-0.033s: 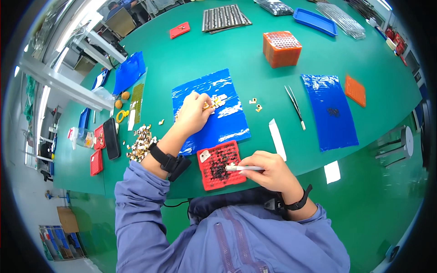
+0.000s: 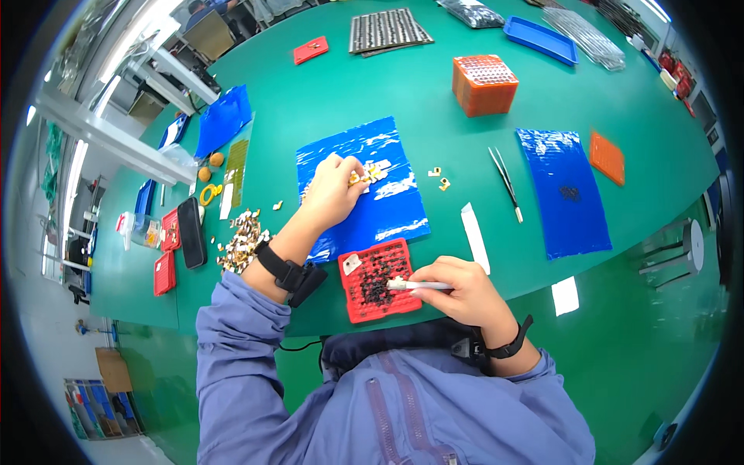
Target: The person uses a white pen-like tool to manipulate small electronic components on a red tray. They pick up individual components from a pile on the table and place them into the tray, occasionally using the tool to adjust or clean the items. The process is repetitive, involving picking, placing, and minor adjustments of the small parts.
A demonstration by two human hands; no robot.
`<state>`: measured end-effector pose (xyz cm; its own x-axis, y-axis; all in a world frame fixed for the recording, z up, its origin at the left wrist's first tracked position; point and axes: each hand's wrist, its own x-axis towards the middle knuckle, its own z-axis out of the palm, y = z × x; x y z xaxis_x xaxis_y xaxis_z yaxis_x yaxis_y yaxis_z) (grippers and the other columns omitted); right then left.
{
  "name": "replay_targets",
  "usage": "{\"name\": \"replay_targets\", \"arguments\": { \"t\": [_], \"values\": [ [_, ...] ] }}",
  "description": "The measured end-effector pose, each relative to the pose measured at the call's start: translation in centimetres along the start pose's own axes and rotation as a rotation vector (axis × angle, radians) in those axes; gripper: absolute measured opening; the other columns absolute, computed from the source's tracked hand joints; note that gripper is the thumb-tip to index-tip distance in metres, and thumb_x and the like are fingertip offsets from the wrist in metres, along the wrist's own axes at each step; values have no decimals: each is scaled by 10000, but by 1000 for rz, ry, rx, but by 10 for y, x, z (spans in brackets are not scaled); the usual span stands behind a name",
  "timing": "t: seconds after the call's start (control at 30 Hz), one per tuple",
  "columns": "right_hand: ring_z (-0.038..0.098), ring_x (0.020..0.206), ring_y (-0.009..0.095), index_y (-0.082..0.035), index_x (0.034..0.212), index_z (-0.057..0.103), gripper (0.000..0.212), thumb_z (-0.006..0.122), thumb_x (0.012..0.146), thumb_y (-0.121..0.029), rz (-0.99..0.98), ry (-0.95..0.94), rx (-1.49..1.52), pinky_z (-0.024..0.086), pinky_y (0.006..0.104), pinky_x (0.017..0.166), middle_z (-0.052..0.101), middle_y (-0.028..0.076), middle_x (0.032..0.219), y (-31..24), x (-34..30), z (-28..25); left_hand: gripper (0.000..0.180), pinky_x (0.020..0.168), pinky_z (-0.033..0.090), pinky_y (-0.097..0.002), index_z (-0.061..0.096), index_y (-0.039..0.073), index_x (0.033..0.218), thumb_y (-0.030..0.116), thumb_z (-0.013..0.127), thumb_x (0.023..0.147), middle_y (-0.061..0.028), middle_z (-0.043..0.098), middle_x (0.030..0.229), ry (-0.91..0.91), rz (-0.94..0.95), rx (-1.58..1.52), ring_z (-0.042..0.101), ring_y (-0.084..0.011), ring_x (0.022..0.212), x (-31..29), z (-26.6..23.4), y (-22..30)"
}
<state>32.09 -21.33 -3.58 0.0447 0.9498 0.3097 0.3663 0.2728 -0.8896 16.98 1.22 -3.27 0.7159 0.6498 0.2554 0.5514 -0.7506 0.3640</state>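
My right hand [image 2: 463,291] pinches a white pen-like tool [image 2: 422,285] over the red tray [image 2: 360,314]; my left hand [image 2: 332,194] bends to pale parts [image 2: 378,170] on the blue sheet [image 2: 395,222], its grip unclear to me. I judge it's part-picking, next needing a fine, steady pinch.

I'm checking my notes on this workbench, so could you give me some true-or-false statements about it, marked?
1. The right hand holds a white pen-like tool over a red tray. True.
2. The left hand is on the orange block. False: it is at small pale pieces on a blue sheet.
3. The tweezers lie on the green table, held by neither hand. True.
4. The orange block stands at the table's near edge. False: it stands toward the far side.
5. Small dark pieces lie on the right-hand blue sheet. True.
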Motion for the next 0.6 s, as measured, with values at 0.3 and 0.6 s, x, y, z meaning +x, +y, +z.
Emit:
{"name": "replay_targets", "arguments": {
  "t": [0.3, 0.6],
  "values": [
    [527, 575, 142, -52, 876, 666, 143, 690, 739, -85, 47, -29, -37, 397, 266, 498, 580, 52, 693, -6, 0, 0, 182, 759, 439, -323, 596, 34, 862, 137, 690, 745, -101, 572, 854, -14, -111, 93, 547, -228, 818, -60, -107, -49],
    [474, 544, 109, -40, 854, 667, 119, 694, 741, -65, 59, -18, -79, 358, 259, 487, 550, 35, 648, -9, 3, 6, 153, 813, 402, -403, 607, 90, 819, 190, 685, 733, -114, 525, 921, -67, -324, 273, 493, -304, 911, -127, -83, -74]
  ]
}}
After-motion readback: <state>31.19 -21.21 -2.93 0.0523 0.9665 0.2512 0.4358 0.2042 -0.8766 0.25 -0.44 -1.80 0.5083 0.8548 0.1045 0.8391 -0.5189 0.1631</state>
